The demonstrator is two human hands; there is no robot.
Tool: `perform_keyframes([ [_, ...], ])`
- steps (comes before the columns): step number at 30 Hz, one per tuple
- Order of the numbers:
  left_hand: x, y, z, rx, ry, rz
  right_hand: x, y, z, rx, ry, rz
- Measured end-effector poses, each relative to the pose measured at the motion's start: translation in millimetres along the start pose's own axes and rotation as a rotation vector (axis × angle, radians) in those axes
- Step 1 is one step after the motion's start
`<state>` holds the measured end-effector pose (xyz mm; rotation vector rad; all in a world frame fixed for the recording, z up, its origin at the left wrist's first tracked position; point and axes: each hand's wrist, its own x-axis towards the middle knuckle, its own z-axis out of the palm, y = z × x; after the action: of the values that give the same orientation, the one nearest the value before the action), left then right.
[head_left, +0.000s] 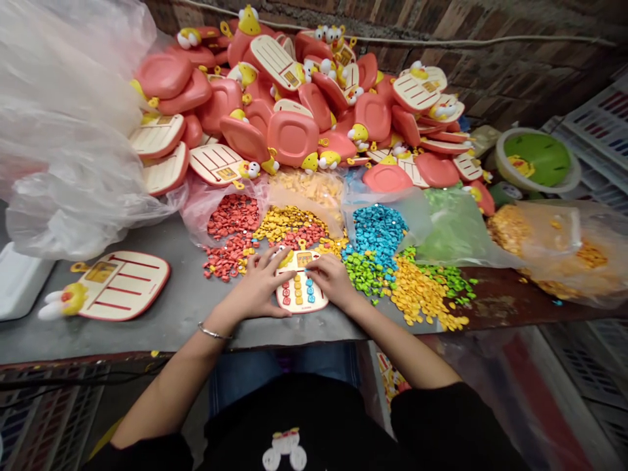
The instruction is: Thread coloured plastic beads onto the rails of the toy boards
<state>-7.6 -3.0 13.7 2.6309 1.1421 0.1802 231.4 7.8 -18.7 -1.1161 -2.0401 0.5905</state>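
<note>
A cream toy board (300, 307) with a red rim lies on the table in front of me, with a yellow character head at its top. Red, yellow and blue button pieces sit in columns on its face. My left hand (258, 284) rests over the board's left side, fingers spread and thumb along the lower edge. At the upper right of the board, my right hand (334, 278) is closed in a pinch, with a small blue button piece (307, 270) showing at its fingertips. Its other fingers are curled, partly hiding the board's right side.
Loose red pieces (233, 219), blue pieces (377, 229), green pieces (366, 273) and yellow pieces (422, 294) lie in heaps beyond the board. Another board (130, 288) lies left, near a large plastic bag (73, 131). Many red-backed boards (293, 139) are piled behind.
</note>
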Motion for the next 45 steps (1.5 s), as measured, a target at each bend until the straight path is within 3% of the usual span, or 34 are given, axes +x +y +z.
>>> perform_keyframes([
  [4, 0, 0, 0.0, 0.013, 0.003, -0.008, 3, -9, -2, -0.04, -0.1, -0.076],
  [8, -1, -2, 0.4, 0.014, 0.001, -0.008, 3, -19, -20, 0.046, -0.207, -0.085],
  [11, -1, -2, 0.9, -0.01, 0.002, -0.008, -3, -13, -41, 0.045, -0.087, 0.008],
  [14, -1, -2, 0.9, -0.025, -0.005, -0.013, -11, 8, -60, -0.225, 0.064, 0.107],
  [16, -1, -2, 0.6, -0.015, -0.014, -0.018, -15, 22, -66, -0.404, 0.043, 0.124],
  [20, 0, -1, 0.1, 0.0, -0.021, -0.026, -14, 30, -67, -0.497, -0.007, 0.089],
  [24, 0, -2, 0.2, -0.008, -0.02, -0.014, 2, 16, -55, -0.345, 0.062, 0.004],
  [30, -1, -2, 0.4, -0.003, -0.018, -0.022, 32, 1, -22, -0.403, -0.158, -0.084],
  [32, -1, -2, 0.4, -0.002, -0.015, -0.024, 33, -2, -25, -0.371, -0.227, -0.081],
  [35, -1, -2, 0.2, -0.001, -0.017, -0.024, 24, -3, -47, -0.19, -0.334, -0.095],
  [37, -1, -1, 0.0, -0.009, -0.018, -0.025, 13, 0, -64, -0.161, -0.316, -0.048],
  [40, 0, -1, -0.6, -0.026, -0.026, -0.032, -2, 10, -76, -0.332, -0.26, 0.036],
  [45, 0, -1, -0.7, -0.031, -0.038, -0.033, -10, 15, -65, -0.58, -0.338, 0.043],
])
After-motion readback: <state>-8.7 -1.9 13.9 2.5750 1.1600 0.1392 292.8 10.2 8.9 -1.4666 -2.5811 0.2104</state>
